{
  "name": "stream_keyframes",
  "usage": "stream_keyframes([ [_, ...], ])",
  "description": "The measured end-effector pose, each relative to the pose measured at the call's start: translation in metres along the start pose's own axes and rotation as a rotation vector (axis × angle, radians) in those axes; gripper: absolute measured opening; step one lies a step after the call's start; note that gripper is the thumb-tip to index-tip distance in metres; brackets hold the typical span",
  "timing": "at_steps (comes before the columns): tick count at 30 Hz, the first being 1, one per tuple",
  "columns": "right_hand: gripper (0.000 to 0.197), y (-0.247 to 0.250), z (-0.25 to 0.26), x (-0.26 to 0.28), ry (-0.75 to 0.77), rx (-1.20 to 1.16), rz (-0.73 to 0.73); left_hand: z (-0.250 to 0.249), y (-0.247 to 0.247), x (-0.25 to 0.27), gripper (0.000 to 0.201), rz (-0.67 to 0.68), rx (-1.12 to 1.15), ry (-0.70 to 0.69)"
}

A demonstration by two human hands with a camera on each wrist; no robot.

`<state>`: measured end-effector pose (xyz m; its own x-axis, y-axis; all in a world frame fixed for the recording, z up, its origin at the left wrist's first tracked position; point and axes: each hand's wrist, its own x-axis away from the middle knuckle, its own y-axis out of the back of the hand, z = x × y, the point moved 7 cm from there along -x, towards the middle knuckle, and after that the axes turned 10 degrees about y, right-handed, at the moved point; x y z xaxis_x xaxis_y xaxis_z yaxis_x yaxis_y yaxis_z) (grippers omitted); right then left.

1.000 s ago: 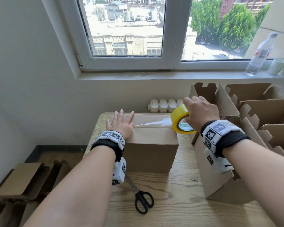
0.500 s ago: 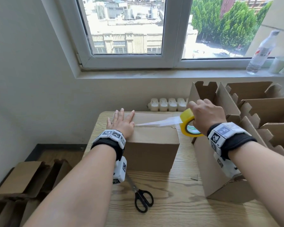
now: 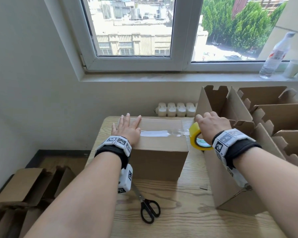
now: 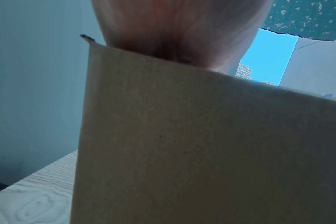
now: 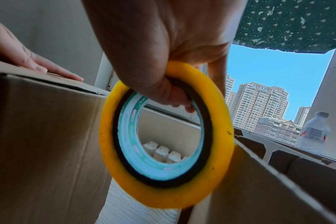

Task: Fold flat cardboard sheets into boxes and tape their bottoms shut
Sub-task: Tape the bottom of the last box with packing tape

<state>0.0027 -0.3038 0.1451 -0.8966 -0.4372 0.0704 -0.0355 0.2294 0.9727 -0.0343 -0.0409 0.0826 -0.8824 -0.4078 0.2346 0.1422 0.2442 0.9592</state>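
At frame centre, the left hand [image 3: 127, 128] lies flat, fingers straight, pinning the tape strip [image 3: 160, 133] on the upturned box [image 3: 159, 152] on the bench [image 3: 179, 212]. The right hand [image 3: 212, 125] grips the yellow tape roll [image 3: 197, 139] just past the box's right edge. Taping is under way; cutting with the scissors [image 3: 149, 210] likely follows.

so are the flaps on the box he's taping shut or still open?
Shut: box flaps lie flat under the left hand, tape strip across the seam.

Brown box [image 3: 159, 152] being taped on the table [image 3: 179, 212].
Clear tape is stretched along its top seam to the yellow roll [image 3: 197, 140] at its right edge.
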Motion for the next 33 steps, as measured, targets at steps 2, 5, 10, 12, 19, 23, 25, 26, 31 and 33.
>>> stream_keyframes([
  [2, 0.033, -0.005, 0.001, -0.002, -0.010, -0.018, 0.060, 0.000, 0.000, 0.001, 0.054, -0.004, 0.001, -0.002],
  [5, 0.031, -0.010, 0.005, -0.005, -0.018, -0.041, 0.138, -0.002, 0.002, 0.002, 0.054, -0.002, 0.015, -0.001],
  [10, 0.034, -0.018, 0.015, -0.009, 0.019, -0.080, 0.224, -0.004, 0.000, 0.007, 0.069, -0.011, -0.047, 0.025],
  [12, 0.035, -0.016, 0.016, -0.012, 0.040, -0.071, 0.212, -0.009, 0.002, 0.007, 0.072, -0.025, -0.093, 0.037],
  [19, 0.034, -0.016, 0.025, -0.021, 0.039, -0.075, 0.181, -0.107, -0.020, 0.027, 0.059, 0.048, -0.038, -0.278],
  [23, 0.032, -0.020, 0.018, -0.024, 0.019, -0.080, 0.161, -0.124, -0.024, 0.025, 0.056, 0.046, -0.052, -0.284],
  [25, 0.033, -0.022, 0.018, -0.025, 0.008, -0.093, 0.158, -0.122, -0.021, 0.024, 0.060, 0.076, -0.039, -0.262],
  [26, 0.033, -0.024, 0.017, -0.025, 0.000, -0.100, 0.158, -0.122, -0.020, 0.024, 0.066, 0.107, -0.039, -0.261],
  [31, 0.033, -0.032, 0.012, -0.020, -0.039, -0.142, 0.174, -0.119, -0.012, 0.028, 0.130, 0.306, -0.176, -0.343],
  [33, 0.033, -0.033, 0.012, -0.018, -0.047, -0.167, 0.184, -0.119, -0.010, 0.031, 0.137, 0.318, -0.239, -0.347],
])
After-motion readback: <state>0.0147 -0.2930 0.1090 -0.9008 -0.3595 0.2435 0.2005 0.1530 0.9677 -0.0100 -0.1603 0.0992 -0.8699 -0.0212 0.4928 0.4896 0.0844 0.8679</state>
